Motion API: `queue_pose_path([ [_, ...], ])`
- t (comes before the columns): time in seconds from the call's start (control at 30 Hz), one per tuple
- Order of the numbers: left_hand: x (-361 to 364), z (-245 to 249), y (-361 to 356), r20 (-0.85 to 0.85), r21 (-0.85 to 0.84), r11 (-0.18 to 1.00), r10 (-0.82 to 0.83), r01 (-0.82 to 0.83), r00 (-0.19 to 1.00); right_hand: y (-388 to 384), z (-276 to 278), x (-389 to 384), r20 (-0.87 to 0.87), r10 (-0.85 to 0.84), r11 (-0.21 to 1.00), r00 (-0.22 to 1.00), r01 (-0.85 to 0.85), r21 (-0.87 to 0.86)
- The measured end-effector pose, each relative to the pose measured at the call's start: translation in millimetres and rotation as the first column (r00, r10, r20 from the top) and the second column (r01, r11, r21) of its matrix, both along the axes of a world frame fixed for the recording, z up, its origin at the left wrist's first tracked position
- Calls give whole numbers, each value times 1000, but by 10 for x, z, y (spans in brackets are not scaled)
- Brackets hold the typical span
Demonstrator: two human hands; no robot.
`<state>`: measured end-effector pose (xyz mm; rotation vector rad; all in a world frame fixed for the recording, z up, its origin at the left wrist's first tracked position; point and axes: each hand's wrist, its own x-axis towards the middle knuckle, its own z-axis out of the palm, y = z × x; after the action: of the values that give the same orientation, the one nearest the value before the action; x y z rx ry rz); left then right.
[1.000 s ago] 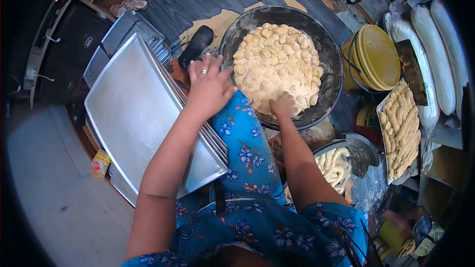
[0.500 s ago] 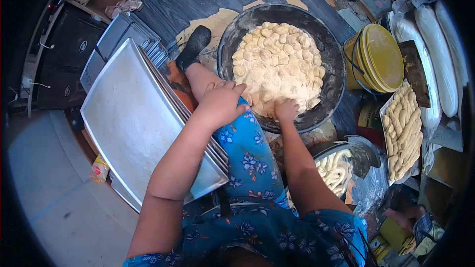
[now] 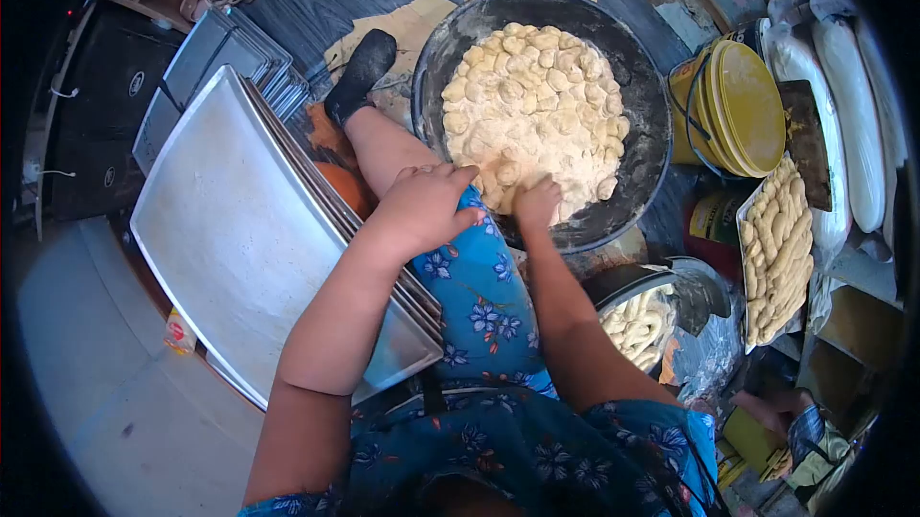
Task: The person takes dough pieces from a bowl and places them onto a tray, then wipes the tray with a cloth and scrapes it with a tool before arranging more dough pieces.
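Observation:
My left hand (image 3: 429, 206) rests on my bent knee, over the blue flowered cloth, with its fingers stretched out and nothing in them. At the near edge of the heap inside a large black basin (image 3: 644, 148), my right hand (image 3: 537, 203) touches the floury dough pieces (image 3: 537, 86). Its fingers are bent down and close together, and whatever they hold is hidden. Loose flour covers the middle and near side of the heap, while the far pieces look barer and rounder.
A stack of metal baking trays (image 3: 235, 220) leans at my left. To the right stand a yellow lidded bucket (image 3: 747, 110) and a tray of twisted dough (image 3: 778, 253). Dough strips (image 3: 637, 330) lie in a smaller dark basin. Another person's arm (image 3: 762, 412) shows at lower right.
My right hand has shifted left along the near edge of the dough heap, and its fingers have drawn in. My left hand stays on the knee. The view has tilted slightly.

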<state>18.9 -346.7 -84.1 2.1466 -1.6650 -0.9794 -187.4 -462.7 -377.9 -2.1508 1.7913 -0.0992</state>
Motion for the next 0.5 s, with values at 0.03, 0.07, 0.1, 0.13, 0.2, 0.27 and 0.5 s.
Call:
queue_pose_path([
  [0.03,-3,-43,0,8,-26,1000,1,-1,1000,99,562,189,-23,136,979,990,-131,154],
  [0.07,6,-73,1,-5,-10,1000,-1,1,1000,97,564,175,71,245,958,967,-253,139],
  [0.1,17,-96,7,-18,7,1000,-4,5,1000,80,557,145,162,347,923,924,-367,114],
  [0.13,22,-119,25,-31,23,1000,-8,9,1000,-34,535,94,182,312,947,932,-320,13],
  [0.2,40,-185,61,-36,-2,1000,-1,1,999,-509,527,-81,107,177,981,978,-167,-101],
  [0.27,46,-206,91,-47,-24,1000,10,-12,999,-1048,432,-457,-57,-48,986,997,38,-163],
  [0.5,18,-19,-10,-77,99,995,-10,18,997,-1037,379,-165,-173,-378,867,910,413,279],
])
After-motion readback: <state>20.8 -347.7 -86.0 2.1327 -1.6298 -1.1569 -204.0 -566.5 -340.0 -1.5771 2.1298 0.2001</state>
